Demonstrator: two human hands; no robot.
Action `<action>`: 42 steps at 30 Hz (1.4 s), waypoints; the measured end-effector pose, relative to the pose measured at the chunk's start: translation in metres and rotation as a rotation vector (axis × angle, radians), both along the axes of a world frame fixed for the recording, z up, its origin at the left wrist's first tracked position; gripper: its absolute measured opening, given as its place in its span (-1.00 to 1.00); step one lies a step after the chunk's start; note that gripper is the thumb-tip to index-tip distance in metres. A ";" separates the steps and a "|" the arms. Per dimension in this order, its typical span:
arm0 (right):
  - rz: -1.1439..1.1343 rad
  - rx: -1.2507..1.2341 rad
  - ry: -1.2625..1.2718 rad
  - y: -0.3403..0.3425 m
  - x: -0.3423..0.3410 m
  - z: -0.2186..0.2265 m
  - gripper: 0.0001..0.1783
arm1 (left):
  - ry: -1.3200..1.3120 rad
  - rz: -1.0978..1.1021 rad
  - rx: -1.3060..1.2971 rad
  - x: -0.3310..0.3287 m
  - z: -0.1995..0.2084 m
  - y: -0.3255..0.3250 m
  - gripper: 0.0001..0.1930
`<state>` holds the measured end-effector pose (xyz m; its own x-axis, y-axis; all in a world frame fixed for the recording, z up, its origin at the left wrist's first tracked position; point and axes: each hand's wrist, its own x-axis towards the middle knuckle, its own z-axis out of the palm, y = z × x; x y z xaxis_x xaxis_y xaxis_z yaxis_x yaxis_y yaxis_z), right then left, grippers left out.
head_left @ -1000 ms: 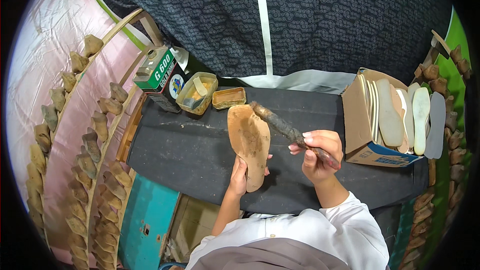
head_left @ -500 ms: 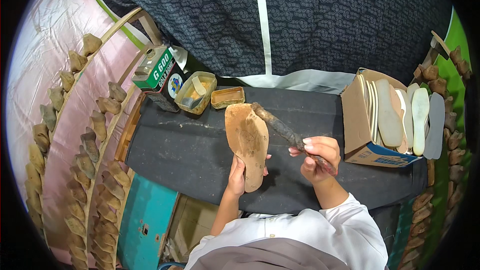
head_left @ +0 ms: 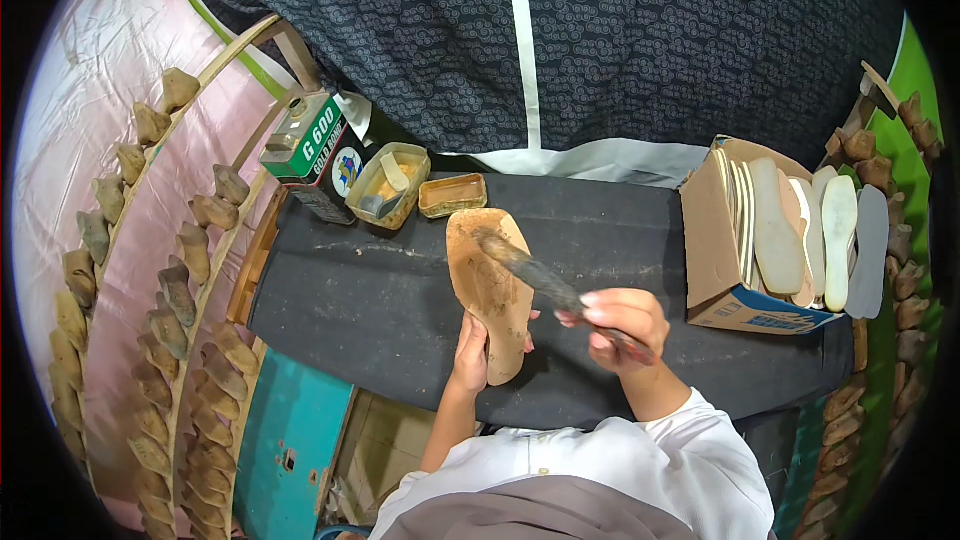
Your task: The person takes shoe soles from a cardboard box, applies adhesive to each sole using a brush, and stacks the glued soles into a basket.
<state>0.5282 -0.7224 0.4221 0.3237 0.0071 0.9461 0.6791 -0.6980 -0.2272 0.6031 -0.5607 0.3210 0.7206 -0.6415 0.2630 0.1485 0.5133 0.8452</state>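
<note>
My left hand (head_left: 472, 355) grips a tan shoe insole (head_left: 507, 335) by its narrow heel end, thumb on the near face and fingertips showing at the far edge. Dark specks and a glossy patch mark its upper half. In my right hand (head_left: 628, 325), pinched near its reddish end, is a dark, crusted brush (head_left: 545, 282). The brush slants up to the left, and its tip lies over the insole's wide forefoot part; the tip appears to touch the surface. Just beyond the insole stands a small rectangular dish (head_left: 455, 210) with amber-coloured contents.
A tub (head_left: 392, 221) holding a pale scraper and a green-and-black metal can (head_left: 312, 175) stand at the table's (head_left: 610, 210) back left. On the right, a cardboard box (head_left: 712, 275) is packed with insoles. Racks of wooden shoe lasts (head_left: 178, 290) flank both sides.
The brush tip has moved from the insole's upper right edge inward, left and slightly down. My right hand has shifted a little left and down. The left hand still holds the insole.
</note>
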 end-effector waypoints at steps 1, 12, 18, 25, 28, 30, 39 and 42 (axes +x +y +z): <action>-0.017 -0.030 -0.006 0.001 0.000 0.002 -0.74 | 0.000 -0.002 0.001 -0.001 0.001 0.000 -0.38; 0.037 0.090 -0.051 0.003 0.006 -0.014 -0.75 | 0.003 0.014 -0.015 0.002 -0.001 0.003 -0.38; 0.016 0.023 0.102 0.000 0.010 0.001 -0.70 | 0.083 0.032 0.004 -0.001 0.002 0.001 -0.41; -0.281 0.179 0.095 -0.014 0.030 -0.001 -0.72 | 0.025 -0.002 -0.016 0.001 -0.006 0.007 -0.46; -0.230 0.142 0.166 -0.015 0.045 -0.008 -0.71 | 0.031 0.053 -0.046 0.001 -0.008 0.013 -0.48; -0.152 0.111 0.183 -0.018 0.065 -0.016 -0.70 | 0.066 0.110 -0.059 0.003 -0.013 0.021 -0.49; 0.095 0.081 0.430 -0.018 0.194 -0.086 -0.71 | 0.110 0.227 -0.118 -0.003 -0.020 0.049 -0.52; 0.062 0.015 0.472 -0.020 0.221 -0.112 -0.73 | 0.105 0.266 -0.110 -0.007 -0.021 0.058 -0.52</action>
<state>0.7495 -0.7423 0.3102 0.7179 0.0272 0.6957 0.5393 -0.6536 -0.5310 0.5960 -0.5032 0.2997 0.8864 -0.3982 0.2360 0.0798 0.6337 0.7695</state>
